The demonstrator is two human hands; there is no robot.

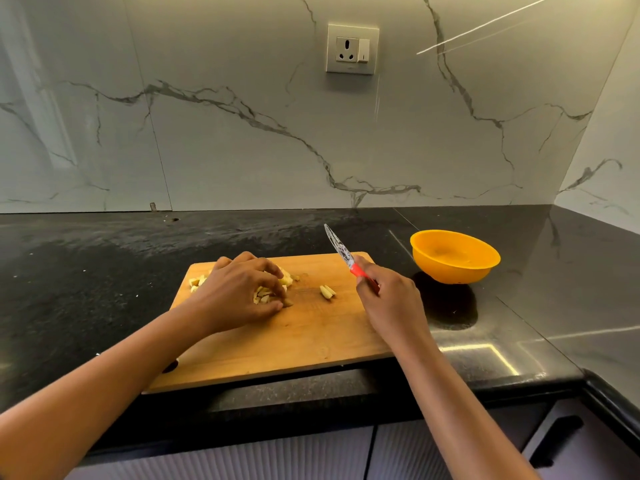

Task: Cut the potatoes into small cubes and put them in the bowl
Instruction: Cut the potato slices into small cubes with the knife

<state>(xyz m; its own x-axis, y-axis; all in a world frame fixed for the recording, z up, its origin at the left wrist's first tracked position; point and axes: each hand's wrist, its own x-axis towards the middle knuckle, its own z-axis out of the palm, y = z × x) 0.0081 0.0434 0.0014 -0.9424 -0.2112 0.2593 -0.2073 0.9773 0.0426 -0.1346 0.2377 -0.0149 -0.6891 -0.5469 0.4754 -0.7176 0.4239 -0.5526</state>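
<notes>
Forearms cross the front edge of the counter [104, 271] to a chopping board [294, 341].
Toward the board's far left corner, the left hand [239, 292] curls fingers and thumb round a pile of potato pieces [285, 280]; a few loose pieces [327, 292] lie apart near the board's middle. Right of them, the right hand [391, 299] is clamped on the red handle of a knife [341, 252], with the blade raised and tipped toward the wall. The yellow bowl [450, 271] stands just off the board's far right corner, seemingly empty. Carrying a handful there means crossing the lifted blade, so a nicked finger is the likely risk; a slack grasp would scatter pieces onto the counter.
</notes>
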